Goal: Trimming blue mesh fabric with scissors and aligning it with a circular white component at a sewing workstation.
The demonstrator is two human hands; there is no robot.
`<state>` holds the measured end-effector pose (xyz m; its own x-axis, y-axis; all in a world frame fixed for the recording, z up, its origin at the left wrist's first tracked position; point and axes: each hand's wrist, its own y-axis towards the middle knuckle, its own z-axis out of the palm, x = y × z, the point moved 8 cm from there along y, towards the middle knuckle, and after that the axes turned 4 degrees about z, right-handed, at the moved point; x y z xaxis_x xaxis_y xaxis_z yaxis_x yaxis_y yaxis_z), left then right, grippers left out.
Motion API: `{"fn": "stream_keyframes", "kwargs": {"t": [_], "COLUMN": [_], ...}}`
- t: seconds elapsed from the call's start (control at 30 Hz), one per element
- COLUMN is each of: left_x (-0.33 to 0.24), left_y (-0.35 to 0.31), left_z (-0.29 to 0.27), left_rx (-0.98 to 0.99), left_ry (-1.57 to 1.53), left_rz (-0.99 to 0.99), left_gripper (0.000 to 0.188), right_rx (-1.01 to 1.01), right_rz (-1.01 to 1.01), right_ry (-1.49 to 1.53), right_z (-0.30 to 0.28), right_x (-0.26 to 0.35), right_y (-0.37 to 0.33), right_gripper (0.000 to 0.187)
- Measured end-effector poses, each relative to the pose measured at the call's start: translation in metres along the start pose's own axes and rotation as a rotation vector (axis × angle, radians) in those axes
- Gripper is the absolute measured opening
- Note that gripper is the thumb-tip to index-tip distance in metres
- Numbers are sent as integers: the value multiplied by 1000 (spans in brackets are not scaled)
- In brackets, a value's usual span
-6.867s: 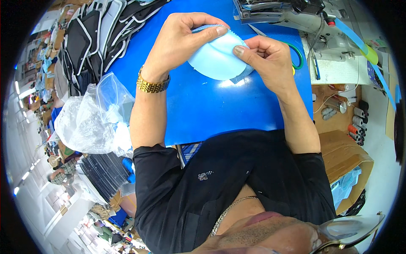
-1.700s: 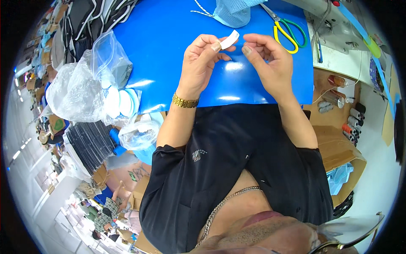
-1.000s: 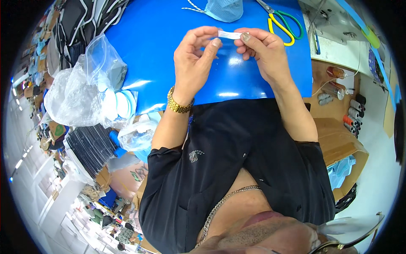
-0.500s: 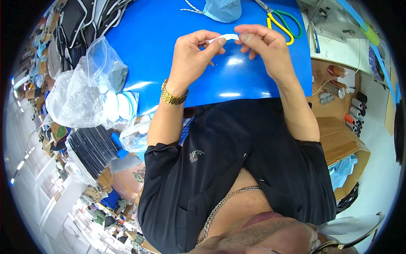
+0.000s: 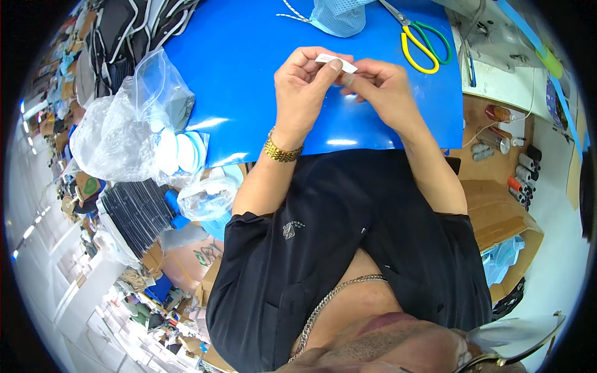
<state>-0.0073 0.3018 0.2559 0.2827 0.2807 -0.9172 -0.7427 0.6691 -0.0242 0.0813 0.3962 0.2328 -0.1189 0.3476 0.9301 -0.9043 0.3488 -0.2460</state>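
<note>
Between my hands, above the blue tabletop (image 5: 249, 81), is a small white label strip (image 5: 328, 59) with faint print. My left hand (image 5: 305, 84) pinches it, thumb laid over its lower edge. At the label's right end, my right hand (image 5: 385, 93) has thumb and fingers closed, slightly blurred. Both hands almost touch at the fingertips. Beyond them lies a light blue mesh pouch (image 5: 339, 17) with a white drawcord. Scissors (image 5: 420, 51) with one yellow and one green handle rest to the right of the pouch.
Clear plastic bags (image 5: 115, 140) with white round pieces (image 5: 180, 152) sit at the table's left edge. Black padded pieces (image 5: 118, 43) are piled far left. A sewing machine (image 5: 497, 37) stands far right, thread spools (image 5: 525, 171) and an open cardboard box (image 5: 507, 217) below it.
My left hand has shifted right and turned the label, which now slants down to the right. My hands are closer together. Pouch and scissors appear slightly lower and to the right in view.
</note>
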Motion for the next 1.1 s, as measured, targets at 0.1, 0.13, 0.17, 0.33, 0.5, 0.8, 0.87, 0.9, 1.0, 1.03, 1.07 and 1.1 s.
{"fn": "stream_keyframes", "kwargs": {"t": [0.1,0.13,0.17,0.33,0.5,0.8,0.87,0.9,1.0,1.03,1.07,1.1], "left_x": [-13,-17,-19,-26,-25,-69,-100,-118,-149,-149,-144,-142], "left_y": [6,9,11,12,20,29,33,34,51,62,77,82], "left_z": [-8,-8,-5,9,7,25,38,50,81,87,88,90], "left_rx": [69,72,153,336,372,341,376,388,464,507,544,545], "left_ry": [384,380,523,745,794,841,1095,1181,1291,1273,1261,1261], "left_rz": [45,40,14,34,-26,200,545,757,1097,1145,1107,1110], "left_gripper": [14,14,14,15,17,10,6,7,9,8,15,15], "right_rx": [-192,-197,-182,-135,-109,-171,-225,-276,-405,-445,-446,-444], "right_rz": [-254,-249,-390,-636,-360,-273,-287,-286,-405,-391,-394,-380], "right_ry": [-344,-346,-508,-777,-585,-126,-120,-113,-169,-215,-214,-248], "right_z": [-18,-20,-14,9,-5,-15,-22,-29,-54,-61,-64,-64], "right_x": [31,37,57,91,62,47,63,68,88,90,92,95], "right_y": [-6,-5,-6,-11,10,13,8,7,12,17,25,34], "right_gripper": [21,21,20,18,14,11,13,14,20,22,22,25]}}
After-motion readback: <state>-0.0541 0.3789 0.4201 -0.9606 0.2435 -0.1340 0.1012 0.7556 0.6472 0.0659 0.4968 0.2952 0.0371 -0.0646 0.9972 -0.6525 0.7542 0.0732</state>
